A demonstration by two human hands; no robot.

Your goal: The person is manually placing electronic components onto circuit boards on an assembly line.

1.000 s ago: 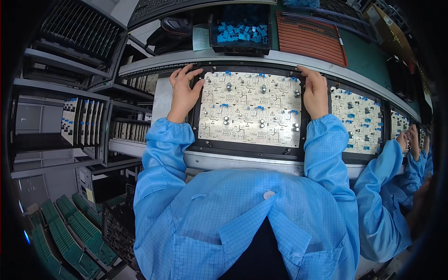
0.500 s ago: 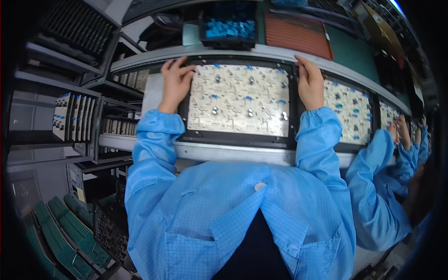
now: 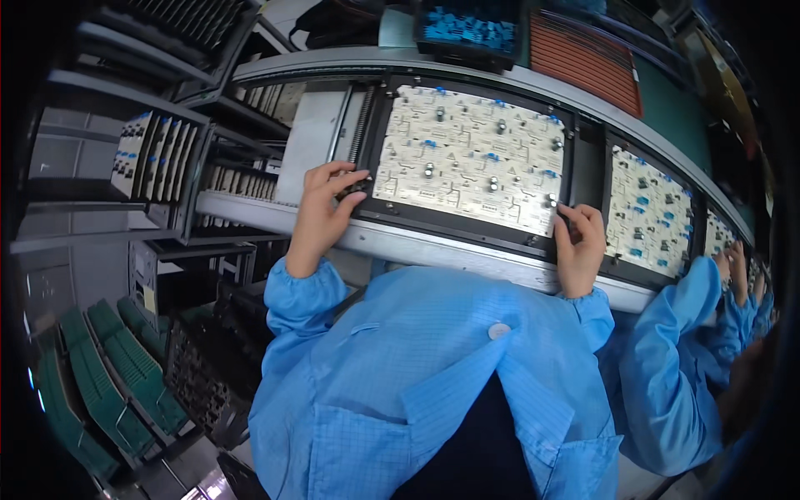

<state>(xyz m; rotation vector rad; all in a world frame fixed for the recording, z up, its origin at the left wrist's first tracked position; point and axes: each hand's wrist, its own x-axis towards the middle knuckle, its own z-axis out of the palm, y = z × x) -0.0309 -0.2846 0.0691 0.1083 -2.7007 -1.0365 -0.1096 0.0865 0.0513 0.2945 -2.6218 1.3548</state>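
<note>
A pale circuit board (image 3: pixel 467 179) with small cylinders and blue parts lies flat in a black carrier frame (image 3: pixel 450 220) on the rail line before me. With thumb and fingers bent, my left hand (image 3: pixel 323 212) grips the frame's near left corner, around a small dark fitting. My right hand (image 3: pixel 582 246) has its thumb and forefinger at the near right corner, by the board's edge. What lies between those fingertips is too small to make out.
A second board (image 3: pixel 650 212) in its frame follows on the right, where a co-worker's blue sleeve (image 3: pixel 671 375) reaches in. Beyond the metal rail (image 3: pixel 333 62) stand a black bin (image 3: pixel 471 52) of blue parts and an orange ribbed tray (image 3: pixel 587 62). Racks (image 3: pixel 154 162) holding boards stand left.
Both hands have come down from the frame's far side to its near corners. The view has shifted, so the board sits higher and tilted. The board stays in its frame.
</note>
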